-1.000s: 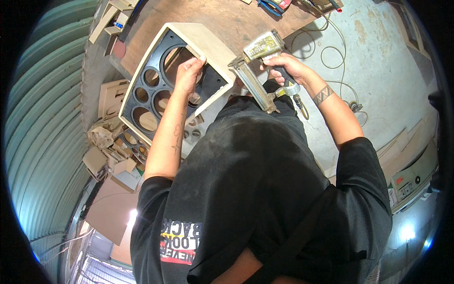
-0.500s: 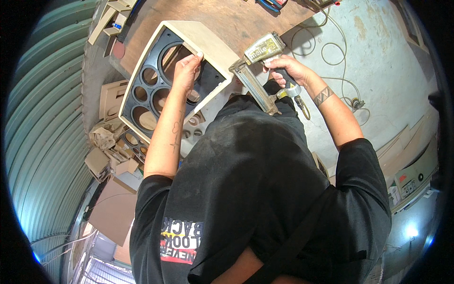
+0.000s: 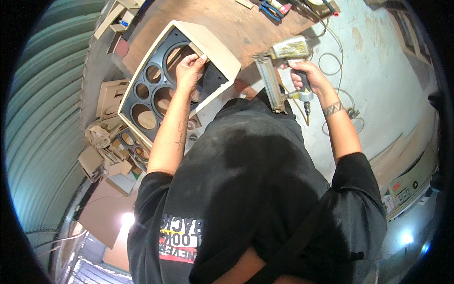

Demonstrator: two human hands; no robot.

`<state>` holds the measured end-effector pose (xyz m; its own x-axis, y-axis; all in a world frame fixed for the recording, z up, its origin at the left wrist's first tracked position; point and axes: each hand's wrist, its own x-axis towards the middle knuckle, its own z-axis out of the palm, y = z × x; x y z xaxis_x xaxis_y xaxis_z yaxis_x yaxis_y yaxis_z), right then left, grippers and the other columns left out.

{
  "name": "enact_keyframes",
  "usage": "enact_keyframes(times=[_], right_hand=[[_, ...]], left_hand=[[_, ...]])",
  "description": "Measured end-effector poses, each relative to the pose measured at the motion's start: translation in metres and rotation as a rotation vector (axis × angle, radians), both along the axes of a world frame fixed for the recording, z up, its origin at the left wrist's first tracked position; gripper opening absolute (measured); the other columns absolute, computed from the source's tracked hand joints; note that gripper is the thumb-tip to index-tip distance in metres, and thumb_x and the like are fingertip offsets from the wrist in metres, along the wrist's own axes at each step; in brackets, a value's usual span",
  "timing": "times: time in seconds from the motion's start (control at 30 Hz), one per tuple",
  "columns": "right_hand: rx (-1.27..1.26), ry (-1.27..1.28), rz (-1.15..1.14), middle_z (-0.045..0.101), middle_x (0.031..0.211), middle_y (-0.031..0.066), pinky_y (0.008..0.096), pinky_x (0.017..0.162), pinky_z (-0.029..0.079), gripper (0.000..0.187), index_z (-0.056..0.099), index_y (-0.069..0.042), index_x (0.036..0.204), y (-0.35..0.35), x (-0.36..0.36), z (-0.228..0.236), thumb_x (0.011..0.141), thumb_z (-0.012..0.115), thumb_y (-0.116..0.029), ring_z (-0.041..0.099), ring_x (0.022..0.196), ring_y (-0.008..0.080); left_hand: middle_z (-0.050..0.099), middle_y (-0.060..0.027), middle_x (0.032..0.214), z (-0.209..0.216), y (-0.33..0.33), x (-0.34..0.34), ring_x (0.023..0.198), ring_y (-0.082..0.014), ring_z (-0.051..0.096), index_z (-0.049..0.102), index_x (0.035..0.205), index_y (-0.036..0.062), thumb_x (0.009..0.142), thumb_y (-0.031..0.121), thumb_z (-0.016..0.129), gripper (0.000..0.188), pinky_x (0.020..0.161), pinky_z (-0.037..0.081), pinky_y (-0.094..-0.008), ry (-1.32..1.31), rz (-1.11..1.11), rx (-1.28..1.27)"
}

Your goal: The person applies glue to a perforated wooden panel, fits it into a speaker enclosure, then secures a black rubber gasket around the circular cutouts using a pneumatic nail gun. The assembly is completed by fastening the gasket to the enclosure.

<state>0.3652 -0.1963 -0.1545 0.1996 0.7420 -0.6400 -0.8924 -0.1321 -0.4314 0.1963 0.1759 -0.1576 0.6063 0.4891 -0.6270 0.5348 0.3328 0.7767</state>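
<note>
A beige wooden speaker box (image 3: pixel 215 47) with a black front panel (image 3: pixel 152 97) full of round holes stands tilted against the workbench (image 3: pixel 236 26). My left hand (image 3: pixel 189 71) reaches into its large upper opening and pinches a small wooden strip (image 3: pixel 196 49) against the inside wall. My right hand (image 3: pixel 306 75) grips the handle of a pneumatic nail gun (image 3: pixel 275 78), held a little to the right of the box, its long magazine pointing down toward me. Its nose is apart from the box.
A thin hose (image 3: pixel 333 59) loops over the pale concrete floor behind the gun. Blue-handled pliers (image 3: pixel 269 9) lie on the bench. More holed panels (image 3: pixel 111 97) and cardboard scraps (image 3: pixel 101 156) pile up at the left beside a green corrugated wall (image 3: pixel 42 118). A machine (image 3: pixel 409 187) stands at right.
The nail gun has shifted slightly right, away from the box's corner. My left hand has stayed inside the box opening, holding the strip.
</note>
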Motion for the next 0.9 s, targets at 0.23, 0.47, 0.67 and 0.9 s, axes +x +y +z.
enact_keyframes(times=[0.23, 0.47, 0.67, 0.9], right_hand=[[-0.401, -0.311, -0.121, 0.052, 0.06, -0.0028, 0.0275, 0.048, 0.045, 0.031, 0.07, -0.004, 0.109, -0.04, 0.006, 0.064, 0.097, 0.067, -0.032, 0.051, 0.048, 0.0101], [-0.771, -0.676, -0.13, 0.054, 0.056, 0.0005, 0.0304, 0.043, 0.043, 0.026, 0.062, -0.009, 0.082, -0.057, -0.043, 0.079, 0.089, 0.074, -0.031, 0.051, 0.044, 0.012], [-0.965, -0.803, 0.064, 0.058, 0.061, 0.002, 0.0311, 0.043, 0.042, 0.02, 0.064, -0.006, 0.084, -0.069, -0.086, 0.049, 0.088, 0.073, -0.022, 0.053, 0.046, 0.0127], [-0.869, -1.02, 0.528, 0.073, 0.089, 0.0161, 0.0386, 0.067, 0.056, 0.054, 0.061, 0.002, 0.135, -0.04, -0.058, -0.009, 0.082, 0.064, -0.011, 0.071, 0.073, 0.0244]], left_hand=[[0.075, -0.0055, 0.082, 0.026, -0.001, -0.023, 0.072, -0.01, 0.065, 0.077, 0.104, -0.0032, 0.089, 0.023, 0.079, 0.03, 0.067, 0.052, -0.028, -0.024, -0.213, 0.491], [0.074, -0.0158, 0.094, 0.072, -0.002, -0.132, 0.085, -0.0305, 0.073, 0.073, 0.11, 0.0025, 0.096, 0.029, 0.066, 0.031, 0.077, 0.056, -0.0406, 0.116, -0.562, 0.91], [0.073, -0.021, 0.092, 0.047, 0.041, -0.261, 0.086, -0.0384, 0.072, 0.062, 0.108, 0.0024, 0.104, 0.031, 0.057, 0.029, 0.078, 0.055, -0.0474, 0.327, 0.137, 0.951], [0.072, -0.0122, 0.092, 0.035, 0.022, -0.354, 0.076, -0.0152, 0.067, 0.055, 0.118, -0.003, 0.109, 0.019, 0.049, 0.024, 0.075, 0.055, -0.0304, 0.211, 0.551, 0.695]])
